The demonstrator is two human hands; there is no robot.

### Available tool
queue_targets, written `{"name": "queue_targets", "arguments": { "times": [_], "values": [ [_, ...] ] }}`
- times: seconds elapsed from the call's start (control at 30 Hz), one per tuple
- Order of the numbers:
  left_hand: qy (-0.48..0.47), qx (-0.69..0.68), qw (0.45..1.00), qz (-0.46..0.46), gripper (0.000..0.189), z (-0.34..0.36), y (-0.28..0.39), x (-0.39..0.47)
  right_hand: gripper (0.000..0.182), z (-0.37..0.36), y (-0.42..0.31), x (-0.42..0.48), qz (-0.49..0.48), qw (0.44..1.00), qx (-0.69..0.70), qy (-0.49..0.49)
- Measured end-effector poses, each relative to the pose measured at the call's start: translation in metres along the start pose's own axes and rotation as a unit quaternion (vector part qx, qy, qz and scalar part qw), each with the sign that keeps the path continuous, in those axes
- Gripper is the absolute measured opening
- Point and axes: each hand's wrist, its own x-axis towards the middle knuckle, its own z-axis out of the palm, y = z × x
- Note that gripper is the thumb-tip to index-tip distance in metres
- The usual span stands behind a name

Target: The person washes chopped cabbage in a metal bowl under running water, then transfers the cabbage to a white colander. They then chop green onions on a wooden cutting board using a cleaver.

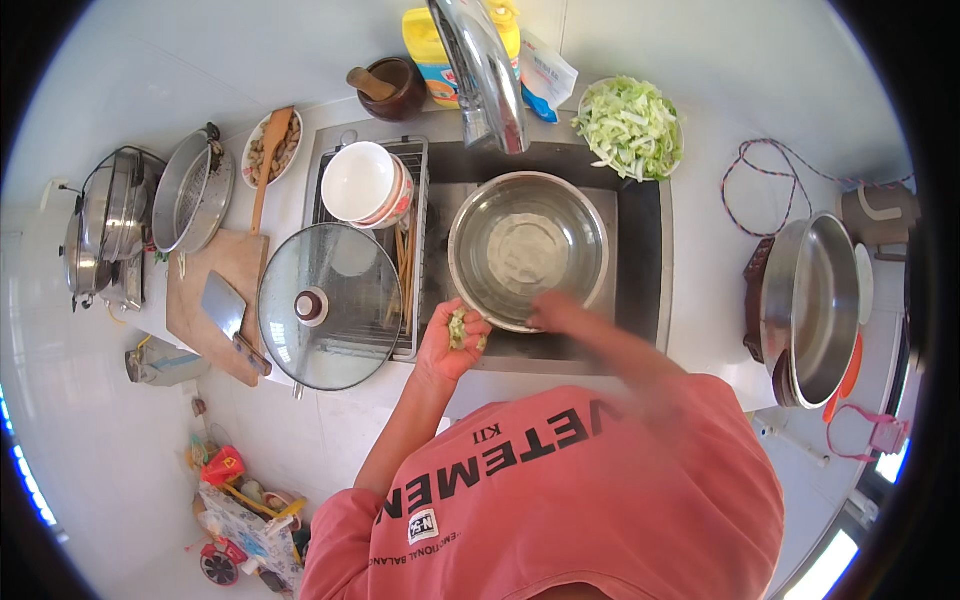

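My left hand [452, 339] is curled around a few pale green vegetable pieces [457, 330], just outside the front left rim of a round stainless steel basin [525, 251]. That basin stands in the sink [628, 225] and appears to hold clear water. Over its front right rim is my right hand [556, 311], blurred by motion. Its fingers are too smeared to show whether they grip anything. Behind the basin at the right, a plate heaped with shredded green cabbage [634, 127] sits on the sink's back corner. A chrome faucet [487, 82] hangs over the basin's far side.
Left of the basin, a wire rack [420, 247] carries stacked bowls [360, 184] and chopsticks; a glass lid [330, 337] overlaps it. A cleaver [225, 304] lies on a wooden cutting board [187, 292]. To the right stands a steel pan [814, 315] beside a cord [795, 176].
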Motion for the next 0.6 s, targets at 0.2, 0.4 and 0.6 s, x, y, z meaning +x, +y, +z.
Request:
{"name": "queue_targets", "arguments": {
  "times": [0.2,0.4,0.6],
  "values": [
    [-0.002,0.044,0.999,0.028,0.03,-0.012,-0.002,-0.012,0.016,-0.006,-0.055,-0.008,-0.036,0.919,0.378,0.111],
    [-0.089,0.081,0.992,0.031,0.027,0.011,-0.017,-0.024,0.03,-0.135,-0.152,-0.103,-0.247,0.838,0.377,0.308],
    [-0.078,0.121,0.986,0.083,0.028,0.049,-0.034,-0.014,0.034,-0.157,-0.182,-0.128,-0.392,0.794,0.109,0.452]
  ]
}}
